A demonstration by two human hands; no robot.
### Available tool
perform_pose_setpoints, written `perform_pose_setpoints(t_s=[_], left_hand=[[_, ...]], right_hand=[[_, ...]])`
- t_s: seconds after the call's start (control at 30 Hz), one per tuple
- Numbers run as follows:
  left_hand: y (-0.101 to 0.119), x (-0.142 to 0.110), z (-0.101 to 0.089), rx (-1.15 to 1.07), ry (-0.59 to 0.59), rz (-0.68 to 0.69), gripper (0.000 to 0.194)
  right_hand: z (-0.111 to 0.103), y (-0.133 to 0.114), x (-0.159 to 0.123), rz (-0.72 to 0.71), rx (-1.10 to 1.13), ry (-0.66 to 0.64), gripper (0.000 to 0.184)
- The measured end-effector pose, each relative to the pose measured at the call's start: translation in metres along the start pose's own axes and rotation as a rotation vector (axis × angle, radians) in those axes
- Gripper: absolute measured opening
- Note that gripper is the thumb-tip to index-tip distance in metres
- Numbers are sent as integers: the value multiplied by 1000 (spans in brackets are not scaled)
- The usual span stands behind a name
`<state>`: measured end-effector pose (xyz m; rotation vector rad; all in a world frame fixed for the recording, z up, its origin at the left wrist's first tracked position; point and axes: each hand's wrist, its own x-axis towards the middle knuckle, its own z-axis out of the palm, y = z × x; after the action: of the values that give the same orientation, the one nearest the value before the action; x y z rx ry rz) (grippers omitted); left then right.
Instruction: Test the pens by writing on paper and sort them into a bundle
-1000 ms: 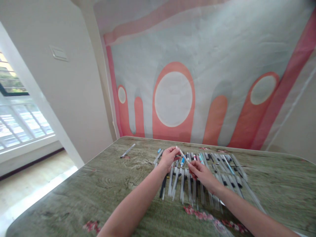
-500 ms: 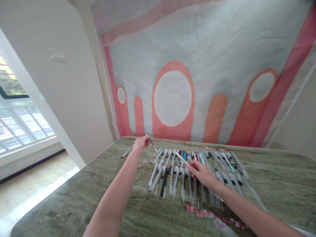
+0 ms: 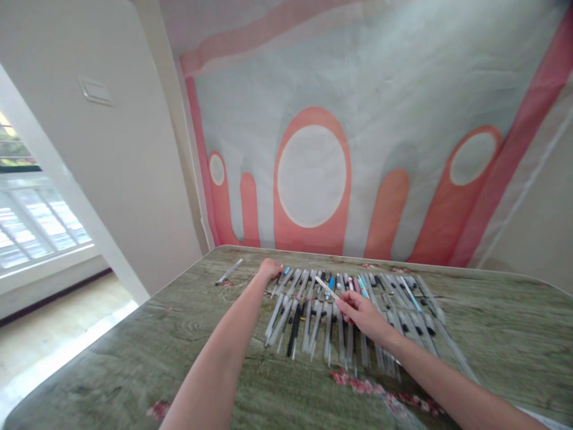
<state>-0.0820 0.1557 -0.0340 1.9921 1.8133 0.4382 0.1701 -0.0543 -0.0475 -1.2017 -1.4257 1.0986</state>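
Note:
At the left end of the back row, my left hand (image 3: 270,269) is closed on the upper end of a slim dark-tipped pen (image 3: 276,283); most of its fingers are turned away from me. The pen lies slanted beside a blue-capped pen (image 3: 285,271). Above the middle of the pens, my right hand (image 3: 360,309) pinches a thin whitish stick-like pen (image 3: 326,287), which points up and to the left. Beneath and around this hand lie two rows of clear-barrelled pens (image 3: 313,334), with a black pen (image 3: 294,330) among the front ones.
One more pen (image 3: 229,272) lies apart at the table's back left. The wood-patterned tabletop (image 3: 192,334) has printed pink flowers. Behind its back edge hangs a grey and pink backdrop (image 3: 313,179). A window (image 3: 36,209) is at the far left.
My left hand has come down and to the right, bringing its pen to the left end of the back row. My right hand keeps its pen in nearly the same place.

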Motion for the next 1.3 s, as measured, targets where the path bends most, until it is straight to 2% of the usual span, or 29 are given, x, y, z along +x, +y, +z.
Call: perform_pose_setpoints(t_s=[0.1, 0.2, 0.33, 0.43, 0.5, 0.57, 0.73, 0.83, 0.9, 1.0, 1.07, 1.17, 1.23, 1.27, 1.3], left_hand=[[-1, -6, 3, -79, 10, -16, 20], [1, -15, -4, -157, 36, -11, 24], [22, -39, -6, -294, 66, 66, 29], [50, -72, 10, -437, -7, 138, 34], [71, -97, 26, -764, -180, 175, 35], [90, -118, 42, -1002, -266, 143, 33], [120, -148, 67, -1369, -289, -16, 25], [130, -155, 78, -1496, -229, -61, 23], [135, -157, 83, -1542, -176, -38, 24], [135, -148, 80, -1494, -117, 44, 27], [126, -132, 68, -1357, -45, 125, 29], [97, -99, 38, -922, 161, 238, 33], [70, -78, 18, -527, 300, 212, 34], [56, -71, 10, -304, 330, 186, 34], [43, -65, 4, -232, 338, 159, 31]], right_hand=[[0, -1, 0, -1, 9, -1, 29], [0, 0, 2, 3, 21, 5, 29], [0, 3, 4, 9, 35, 38, 32], [0, 4, 4, 16, 45, 88, 34], [0, 3, 4, 24, 40, 113, 35], [0, 3, 3, 36, 29, 123, 36], [0, -1, 1, -4, -56, 101, 36], [1, -5, -1, -75, -123, 94, 35], [2, -9, -2, -96, -145, 87, 35], [3, -14, -3, -87, -140, 76, 35], [3, -15, -4, -62, -131, 86, 37], [3, -13, -3, -30, -108, 99, 38], [2, -11, -3, -26, -86, 94, 38], [2, -10, -3, -25, -76, 90, 38], [2, -10, -2, -25, -68, 88, 39]])
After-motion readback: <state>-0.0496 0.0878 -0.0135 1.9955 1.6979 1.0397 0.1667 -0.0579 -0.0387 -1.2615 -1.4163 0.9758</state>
